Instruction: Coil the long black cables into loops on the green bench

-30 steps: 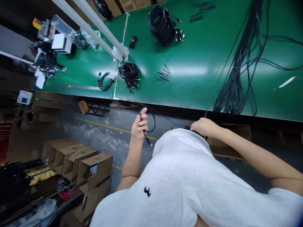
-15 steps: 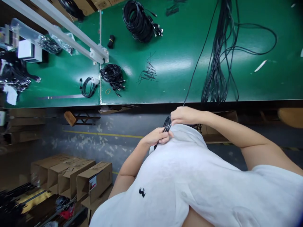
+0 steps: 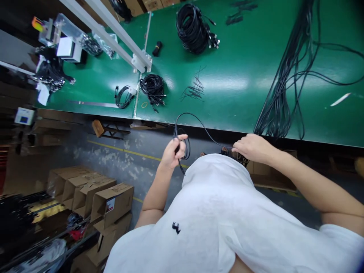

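Observation:
My left hand (image 3: 174,151) is closed around small loops of a thin black cable (image 3: 196,120), just below the front edge of the green table (image 3: 241,83). A free end hangs under that fist. The cable arcs up over the table edge and runs right to my right hand (image 3: 251,148), whose fingers pinch it. Behind the right hand, a long bundle of loose black cables (image 3: 280,102) drapes over the table edge. My white shirt fills the lower frame.
On the table lie a large cable coil (image 3: 193,28), a small coil (image 3: 153,86), another small coil (image 3: 123,96), scattered black ties (image 3: 195,90) and a white rail (image 3: 113,28). Cardboard boxes (image 3: 112,203) stand on the floor at lower left.
My hands, close together at my chest half a second ago, have moved apart. The left hand now holds small loops out to the left and a new arc of cable spans between the hands.

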A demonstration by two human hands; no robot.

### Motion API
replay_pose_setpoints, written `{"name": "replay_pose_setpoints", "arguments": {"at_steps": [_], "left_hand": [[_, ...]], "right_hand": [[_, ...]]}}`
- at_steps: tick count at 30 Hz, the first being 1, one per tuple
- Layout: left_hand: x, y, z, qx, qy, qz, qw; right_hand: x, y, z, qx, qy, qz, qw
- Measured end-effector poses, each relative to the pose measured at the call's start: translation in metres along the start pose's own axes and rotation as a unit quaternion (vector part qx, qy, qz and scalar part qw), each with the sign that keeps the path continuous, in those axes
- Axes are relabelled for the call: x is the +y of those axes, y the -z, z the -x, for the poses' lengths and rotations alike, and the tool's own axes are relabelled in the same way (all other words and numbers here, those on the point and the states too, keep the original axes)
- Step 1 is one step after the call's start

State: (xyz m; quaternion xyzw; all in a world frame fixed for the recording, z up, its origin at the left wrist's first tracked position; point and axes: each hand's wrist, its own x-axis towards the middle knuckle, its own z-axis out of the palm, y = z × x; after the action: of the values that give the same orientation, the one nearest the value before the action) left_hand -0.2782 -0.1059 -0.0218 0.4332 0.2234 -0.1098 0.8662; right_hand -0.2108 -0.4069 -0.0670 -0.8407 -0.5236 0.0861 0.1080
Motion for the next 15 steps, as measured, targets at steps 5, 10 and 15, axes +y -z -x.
{"name": "replay_pose_setpoints", "arguments": {"at_steps": [5,10,15], "left_hand": [[0.021,0.01,0.001,-0.019,-0.06,0.048,0.997],[0.077,0.014,0.033,-0.047,-0.281,0.186,0.94],[0.069,-0.013,0.026,-0.043,-0.158,0.209,0.964]], "right_hand": [[0.076,0.044,-0.015,0.054,-0.073,-0.038,0.995],[0.217,0.077,0.026,0.09,-0.288,0.047,0.952],[0.203,0.192,0.064,0.148,-0.289,0.177,0.929]]}}
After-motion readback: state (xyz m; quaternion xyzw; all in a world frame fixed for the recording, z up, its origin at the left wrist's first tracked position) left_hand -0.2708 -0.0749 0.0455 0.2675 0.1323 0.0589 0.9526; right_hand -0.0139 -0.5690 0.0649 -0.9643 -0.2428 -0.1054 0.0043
